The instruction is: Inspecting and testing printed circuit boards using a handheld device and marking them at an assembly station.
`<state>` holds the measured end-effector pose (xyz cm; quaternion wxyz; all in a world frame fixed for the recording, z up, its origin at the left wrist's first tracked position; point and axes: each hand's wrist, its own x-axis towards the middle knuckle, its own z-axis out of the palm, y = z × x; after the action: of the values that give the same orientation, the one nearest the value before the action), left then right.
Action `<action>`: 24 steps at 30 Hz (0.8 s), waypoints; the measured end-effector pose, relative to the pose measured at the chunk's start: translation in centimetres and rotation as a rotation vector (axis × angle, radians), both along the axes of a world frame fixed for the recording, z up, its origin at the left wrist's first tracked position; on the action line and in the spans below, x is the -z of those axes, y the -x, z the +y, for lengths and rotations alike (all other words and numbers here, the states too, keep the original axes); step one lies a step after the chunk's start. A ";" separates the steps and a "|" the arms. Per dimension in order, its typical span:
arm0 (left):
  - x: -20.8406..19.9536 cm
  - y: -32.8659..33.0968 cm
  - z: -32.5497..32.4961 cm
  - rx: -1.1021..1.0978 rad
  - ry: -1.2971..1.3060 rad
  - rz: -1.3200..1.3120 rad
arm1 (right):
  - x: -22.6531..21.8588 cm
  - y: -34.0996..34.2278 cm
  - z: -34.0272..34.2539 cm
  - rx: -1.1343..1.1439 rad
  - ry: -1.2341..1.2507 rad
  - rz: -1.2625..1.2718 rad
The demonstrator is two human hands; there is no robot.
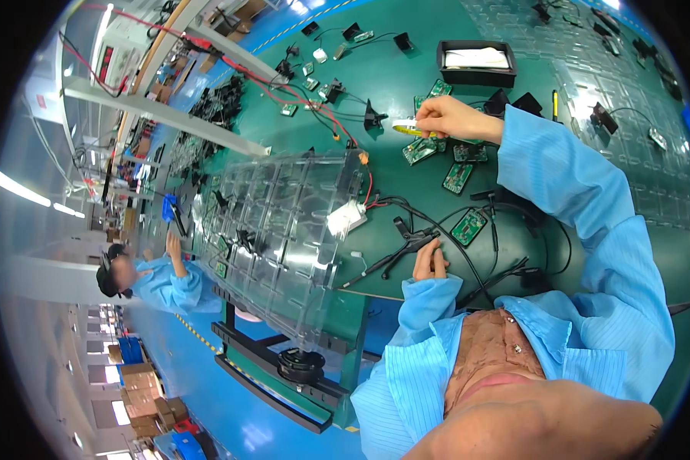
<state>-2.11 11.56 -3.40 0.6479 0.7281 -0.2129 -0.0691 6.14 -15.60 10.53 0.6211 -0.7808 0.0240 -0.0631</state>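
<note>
My right hand (456, 120) reaches over the green bench, thumb and fingers pinched on a slim white-and-yellow object (406, 128) whose exact kind I cannot make out. Green circuit boards (419, 151) lie just under and beside that hand. Nearer to me, my left hand (431, 263) is closed on a black cabled part (415, 239); its fingers partly hide it. A single circuit board (468, 227) lies to the right of the left hand, with black cables looping around it.
A clear compartment tray (284, 207) lies left, with a white box-shaped module (346, 218) at its edge. A black box (477, 64) holding white material stands at the back. Another clear tray (590, 84) spreads right. Red wires (326, 115) cross the bench. A co-worker (165, 280) sits far left.
</note>
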 end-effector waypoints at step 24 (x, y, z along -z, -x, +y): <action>-5.9 -3.7 -2.8 0.039 0.112 0.143 | 1.9 10.5 2.0 -0.094 -0.276 0.274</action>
<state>1.57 8.73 2.54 0.6998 0.6796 -0.1836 -0.1213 -4.37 -13.57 8.67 0.7155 -0.6897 0.0804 0.0765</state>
